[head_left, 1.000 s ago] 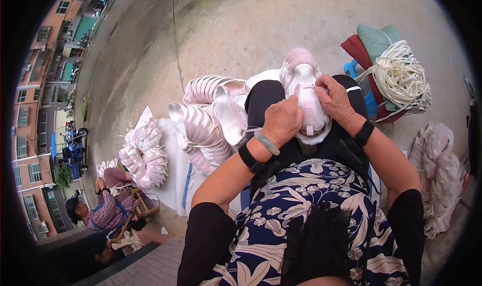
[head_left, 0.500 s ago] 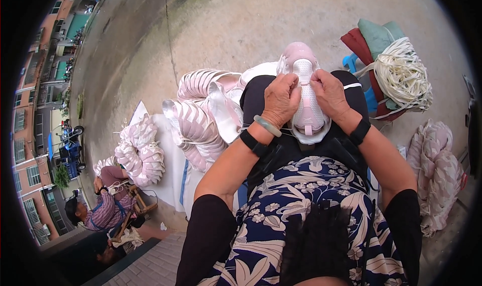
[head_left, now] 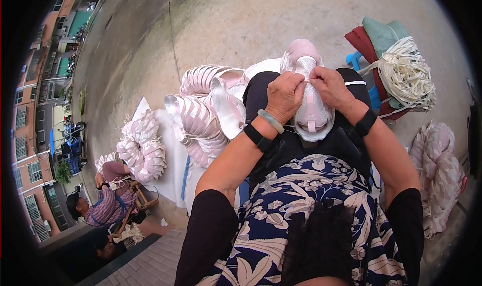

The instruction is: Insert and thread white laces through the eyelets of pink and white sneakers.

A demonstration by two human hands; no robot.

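A pale pink and white shoe upper (head_left: 310,103) lies across my lap, its rounded toe pointing away from me and its heel loop near my body. My left hand (head_left: 285,96) rests over the left side of its mesh tongue, thumb and fingers pinched together. From the right side, my right hand (head_left: 331,89) pinches at the same spot, so the fingertips almost meet at mid-tongue. Whatever thin piece sits between the fingertips is too small and covered to make out. A narrow white lace (head_left: 355,83) crosses my right thigh.
Stacked pink and white shoe uppers (head_left: 201,120) lie left of my knees, with a coiled bundle (head_left: 143,150) beyond. At right, a bundle of cream laces (head_left: 406,73) lies against red and green cloth; more uppers (head_left: 436,175) are nearer. A person (head_left: 108,205) sits at far left.
My hands have drawn closer together over the tongue, the fingertips now nearly touching. The whole view has shifted slightly; the shoe upper stays on my lap.
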